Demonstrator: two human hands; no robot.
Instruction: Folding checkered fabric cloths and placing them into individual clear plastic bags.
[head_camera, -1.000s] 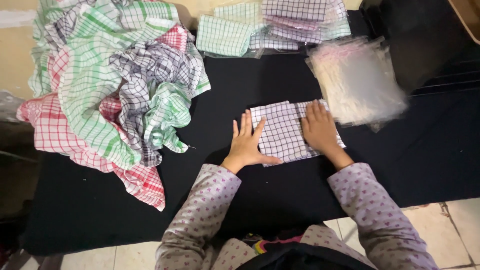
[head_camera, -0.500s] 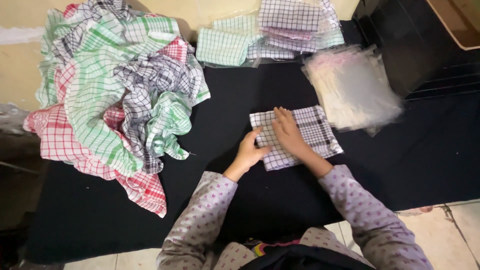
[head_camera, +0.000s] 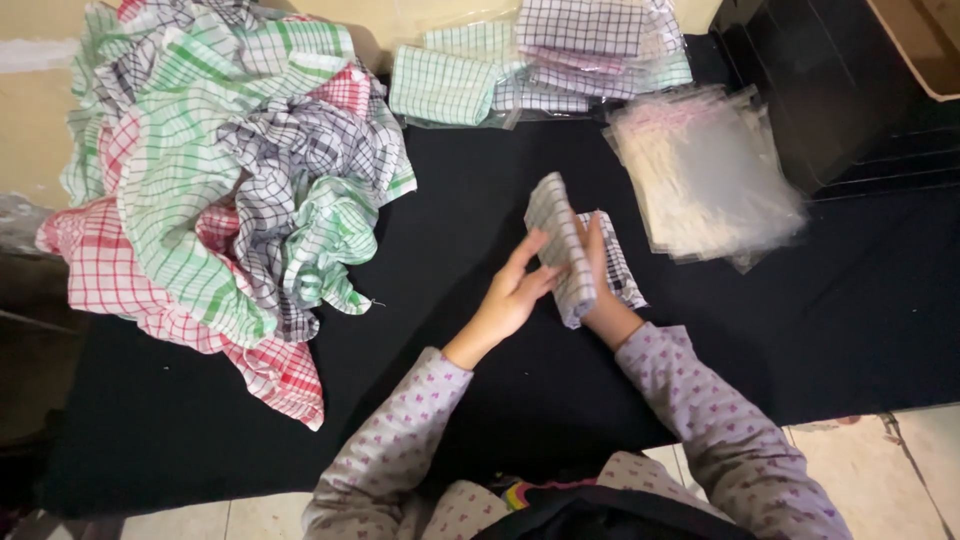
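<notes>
A small black-and-white checked cloth (head_camera: 560, 235) is half folded on the black table (head_camera: 450, 390), its left half lifted upright. My left hand (head_camera: 508, 298) presses flat fingers against the raised flap from the left. My right hand (head_camera: 600, 285) sits behind the flap on the part of the cloth that lies flat, fingers pointing away from me. Both hands are on the same cloth.
A big heap of green, red and grey checked cloths (head_camera: 220, 190) fills the table's left. Folded, bagged cloths (head_camera: 540, 60) are stacked at the back. A pile of clear plastic bags (head_camera: 705, 175) lies to the right, next to a black box (head_camera: 830, 80).
The cloth lay flat under both hands. Its left half has since been lifted and swung over toward the right, and both hands have shifted with it.
</notes>
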